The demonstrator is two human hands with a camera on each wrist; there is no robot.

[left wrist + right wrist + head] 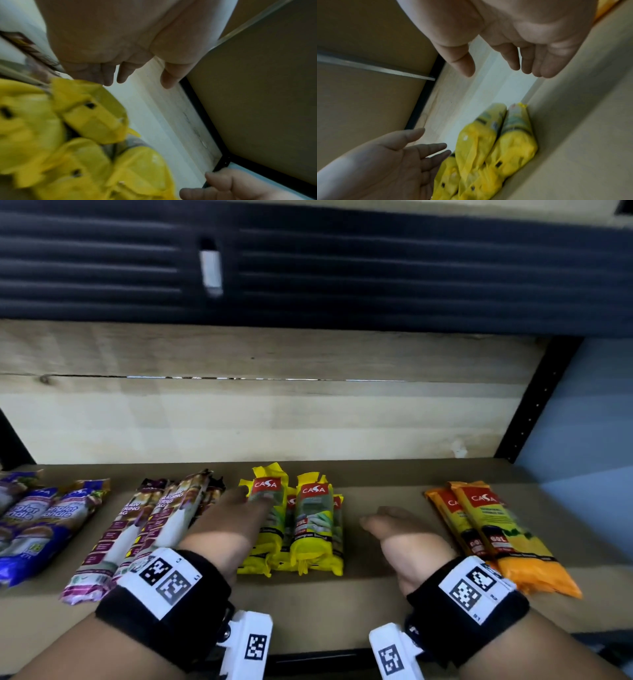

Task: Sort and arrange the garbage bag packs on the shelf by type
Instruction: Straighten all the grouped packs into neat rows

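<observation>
four pack groups on shelf (376,604). yellow packs (294,525) lie between hands. left hand (236,518) fingers straight, loosely spread, tips apparently over nearest yellow pack; contact unclear, blur. right hand (404,535) fingers relaxed, slightly curled, empty, just beside yellow stack. risk: one-sided push topples stack or skews it toward white-purple packs (144,529). head view alone shows orange packs (496,535) and blue packs (37,522); right wrist view shows left palm.

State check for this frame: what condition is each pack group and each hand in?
Blue-purple plastic packs: lying flat, far left.
White-maroon drawstring packs: lying overlapped.
Yellow plastic packs: stacked cluster, mid-shelf.
Orange plastic packs: two, overlapping, right.
Left hand: open, at the yellow packs' left side.
Right hand: open, holding nothing.
</observation>
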